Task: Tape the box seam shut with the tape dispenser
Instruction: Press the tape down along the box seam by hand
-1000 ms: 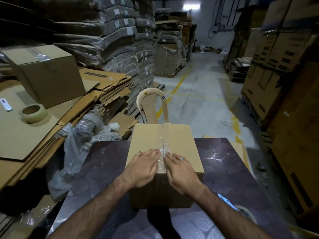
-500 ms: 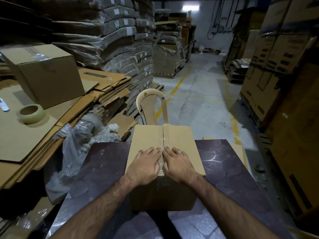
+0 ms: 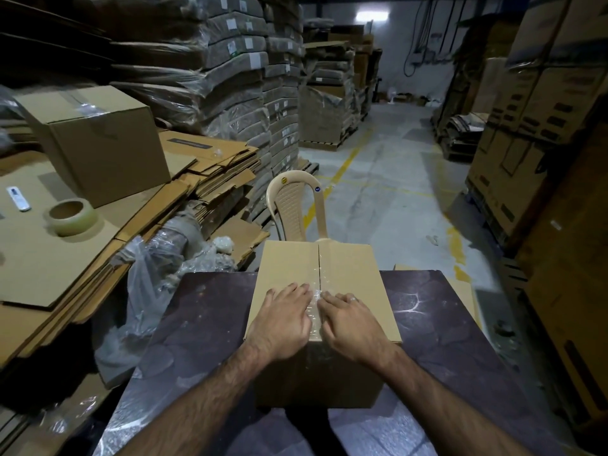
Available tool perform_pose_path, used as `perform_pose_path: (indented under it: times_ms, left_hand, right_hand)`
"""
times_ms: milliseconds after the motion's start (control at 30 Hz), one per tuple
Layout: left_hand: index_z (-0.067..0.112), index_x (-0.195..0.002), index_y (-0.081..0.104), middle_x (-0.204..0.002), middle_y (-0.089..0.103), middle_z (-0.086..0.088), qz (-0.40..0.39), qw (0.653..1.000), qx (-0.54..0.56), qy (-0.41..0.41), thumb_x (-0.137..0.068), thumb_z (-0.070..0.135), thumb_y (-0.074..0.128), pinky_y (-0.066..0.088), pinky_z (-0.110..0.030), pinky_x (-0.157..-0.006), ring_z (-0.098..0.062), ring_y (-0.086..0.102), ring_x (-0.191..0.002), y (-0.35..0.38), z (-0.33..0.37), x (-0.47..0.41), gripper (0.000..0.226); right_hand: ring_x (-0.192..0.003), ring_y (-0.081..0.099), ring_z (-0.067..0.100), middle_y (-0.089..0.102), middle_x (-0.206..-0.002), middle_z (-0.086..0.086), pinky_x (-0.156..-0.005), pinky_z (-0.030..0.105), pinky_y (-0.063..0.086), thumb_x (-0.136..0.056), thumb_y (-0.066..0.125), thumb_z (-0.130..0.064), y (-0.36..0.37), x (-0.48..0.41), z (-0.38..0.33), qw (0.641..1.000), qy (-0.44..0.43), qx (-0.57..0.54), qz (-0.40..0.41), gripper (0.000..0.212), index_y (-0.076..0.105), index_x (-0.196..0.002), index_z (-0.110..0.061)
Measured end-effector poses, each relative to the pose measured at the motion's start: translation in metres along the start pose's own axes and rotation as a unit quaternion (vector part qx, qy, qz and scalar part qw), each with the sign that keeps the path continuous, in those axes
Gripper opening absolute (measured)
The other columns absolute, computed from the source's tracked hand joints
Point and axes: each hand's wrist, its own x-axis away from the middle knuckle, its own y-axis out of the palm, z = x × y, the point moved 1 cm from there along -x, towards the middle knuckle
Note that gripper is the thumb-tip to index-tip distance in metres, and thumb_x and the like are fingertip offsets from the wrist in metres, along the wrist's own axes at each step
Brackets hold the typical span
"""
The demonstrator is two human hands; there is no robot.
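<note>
The left hand (image 3: 285,319) and right hand (image 3: 349,320) lay flat, palms down and gripping nothing, on either side of the taped seam (image 3: 318,274) at the near top edge of the box (image 3: 348,268). The box stood mid-table (image 3: 434,324), bare dark surface on both sides, a chair (image 3: 292,212) just beyond.

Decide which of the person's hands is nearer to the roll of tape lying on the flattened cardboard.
Left. The left hand lies flat on the box, on the side toward the roll of tape; the right hand lies across the seam, farther off.
</note>
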Motion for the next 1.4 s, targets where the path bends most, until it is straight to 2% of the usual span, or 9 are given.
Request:
perform_pose_path:
  times_ms: [167,300,467,600,733,933,1100,1233,1400]
  left_hand:
    - [0.016,-0.152,0.014,-0.162,0.013,0.0,-0.002,1.0,0.002,-0.002,-0.098,0.03,0.027,0.008,-0.039,-0.122,-0.012,0.01,-0.148,-0.001,0.0,0.001,0.058]
    - [0.012,-0.153,0.011,-0.162,0.011,-0.004,-0.007,1.0,0.007,-0.005,-0.099,0.028,0.027,0.007,-0.037,-0.122,-0.014,0.008,-0.148,-0.003,0.003,0.0,0.059]
    - [0.01,-0.152,0.011,-0.162,0.011,-0.006,-0.009,1.0,0.016,-0.004,-0.098,0.027,0.028,0.008,-0.035,-0.122,-0.015,0.009,-0.148,-0.003,-0.001,-0.001,0.059]
    - [0.008,-0.152,0.011,-0.162,0.009,-0.008,-0.009,1.0,0.007,-0.007,-0.098,0.028,0.027,0.009,-0.035,-0.122,-0.017,0.008,-0.149,-0.001,0.0,-0.001,0.059]
    - [0.01,-0.152,0.011,-0.162,0.01,-0.007,-0.009,1.0,0.007,0.001,-0.098,0.027,0.027,0.009,-0.035,-0.122,-0.016,0.009,-0.149,0.0,-0.003,-0.003,0.059]
    - [0.01,-0.152,0.01,-0.162,0.011,-0.006,-0.001,1.0,0.016,0.0,-0.098,0.026,0.027,0.009,-0.034,-0.122,-0.015,0.009,-0.148,0.004,-0.005,-0.004,0.059]
    - [0.01,-0.152,0.013,-0.162,0.013,-0.006,0.01,0.999,0.039,0.0,-0.098,0.022,0.03,0.007,-0.03,-0.122,-0.014,0.01,-0.148,0.001,-0.006,-0.003,0.058]
    - [0.008,-0.152,0.016,-0.161,0.016,-0.006,0.015,0.998,0.054,0.001,-0.098,0.019,0.029,0.008,-0.029,-0.121,-0.014,0.012,-0.148,0.002,-0.006,-0.004,0.056]
    - [0.007,-0.151,0.017,-0.16,0.017,-0.007,0.019,0.999,0.047,0.01,-0.098,0.018,0.031,0.006,-0.027,-0.121,-0.015,0.013,-0.148,0.0,-0.006,-0.004,0.056]
  right_hand:
    - [-0.139,0.03,0.028,0.029,-0.155,0.009,-0.114,0.041,0.026,-0.091,0.025,-0.032,-0.009,-0.02,0.002,1.0,0.015,-0.016,-0.013,0.057,0.033,-0.144,-0.011]
    - [-0.135,0.036,0.028,0.035,-0.152,0.008,-0.112,0.04,0.03,-0.091,0.027,-0.03,-0.001,-0.002,0.003,0.999,-0.031,-0.008,-0.007,0.054,0.038,-0.142,-0.013]
    - [-0.139,0.031,0.028,0.031,-0.154,0.011,-0.114,0.04,0.026,-0.085,0.018,-0.035,-0.009,-0.023,0.0,1.0,-0.012,-0.009,-0.005,0.066,0.034,-0.144,-0.011]
    - [-0.137,0.035,0.027,0.036,-0.151,0.013,-0.113,0.038,0.028,-0.092,0.026,-0.029,-0.004,0.0,-0.001,0.998,-0.06,-0.005,-0.009,0.055,0.038,-0.142,-0.008]
    - [-0.139,0.03,0.026,0.03,-0.154,0.014,-0.112,0.039,0.027,-0.097,0.032,-0.027,-0.009,-0.021,0.003,0.999,-0.037,0.001,-0.002,0.05,0.034,-0.143,-0.007]
    - [-0.139,0.032,0.025,0.031,-0.152,0.015,-0.112,0.04,0.028,-0.097,0.028,-0.027,-0.002,0.01,-0.009,0.998,-0.065,0.004,-0.001,0.05,0.034,-0.142,-0.006]
    - [-0.14,0.029,0.025,0.027,-0.155,0.013,-0.112,0.042,0.025,-0.098,0.03,-0.027,-0.007,-0.016,-0.006,0.999,-0.036,0.012,0.008,0.049,0.032,-0.144,-0.008]
    - [-0.138,0.034,0.024,0.034,-0.152,0.009,-0.11,0.041,0.03,-0.095,0.028,-0.028,0.0,0.01,-0.008,0.996,-0.086,-0.001,0.004,0.049,0.038,-0.141,-0.012]
    - [-0.142,0.028,0.021,0.026,-0.156,0.008,-0.112,0.044,0.022,-0.098,0.027,-0.03,-0.01,-0.022,-0.004,0.998,-0.047,0.037,-0.019,0.052,0.027,-0.147,-0.011]
